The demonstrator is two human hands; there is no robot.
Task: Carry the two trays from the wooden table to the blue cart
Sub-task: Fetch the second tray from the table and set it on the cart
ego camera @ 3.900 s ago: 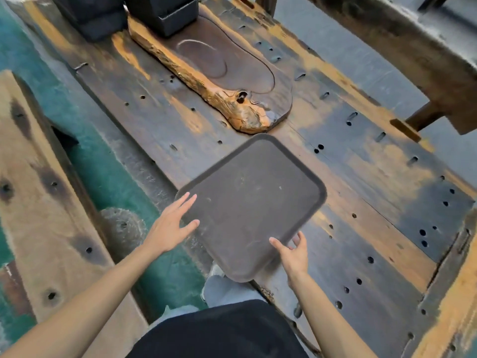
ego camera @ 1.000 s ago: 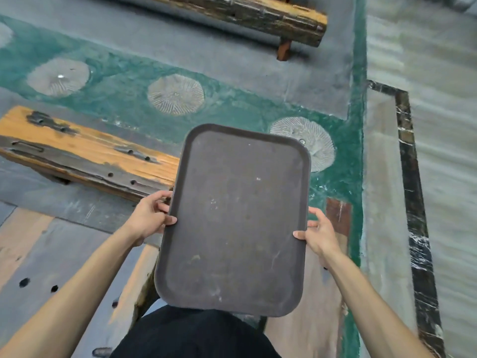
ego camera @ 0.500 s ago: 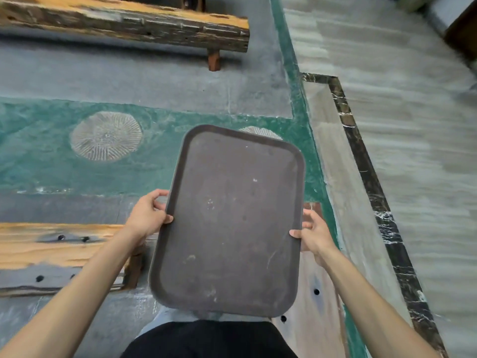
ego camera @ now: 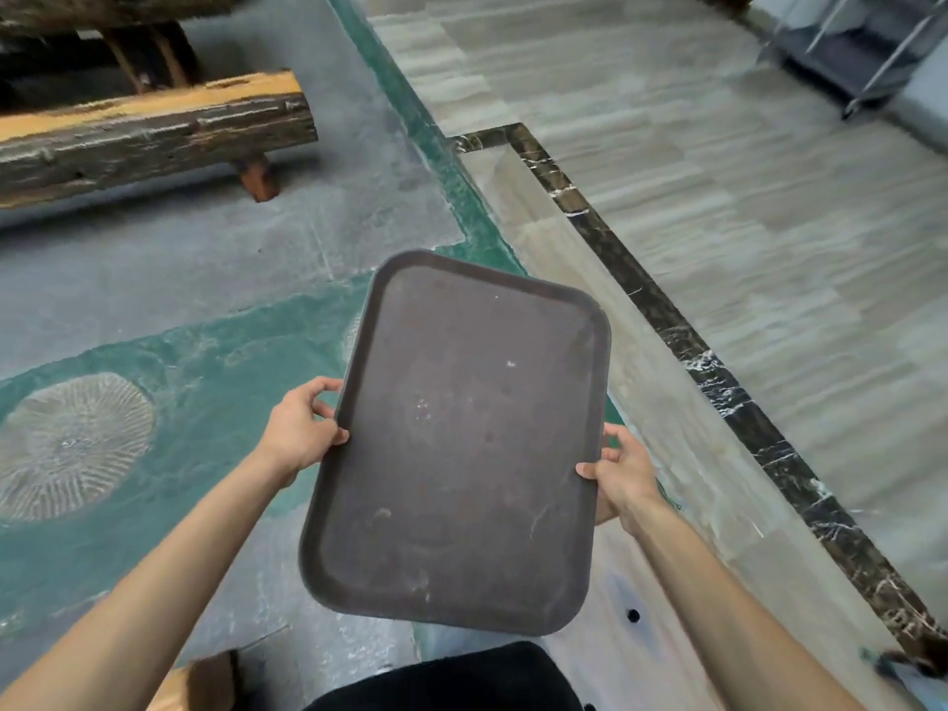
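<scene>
A dark brown rectangular tray (ego camera: 461,443) with rounded corners is held level in the air in front of me, above the floor. My left hand (ego camera: 300,428) grips its left long edge, thumb on the rim. My right hand (ego camera: 618,474) grips the right long edge. The tray carries nothing. At the top right corner stands part of a cart (ego camera: 867,48) with a dark shelf and metal posts. A second tray is out of view.
A rough wooden bench (ego camera: 149,130) stands at the upper left on grey and green floor. A dark marble strip (ego camera: 718,372) borders the pale striped floor on the right. A bench corner (ego camera: 205,679) shows at the bottom left.
The tray came off the wooden table into both hands. Since then my view has swung right: the bench slid left and the cart came into sight at the top right.
</scene>
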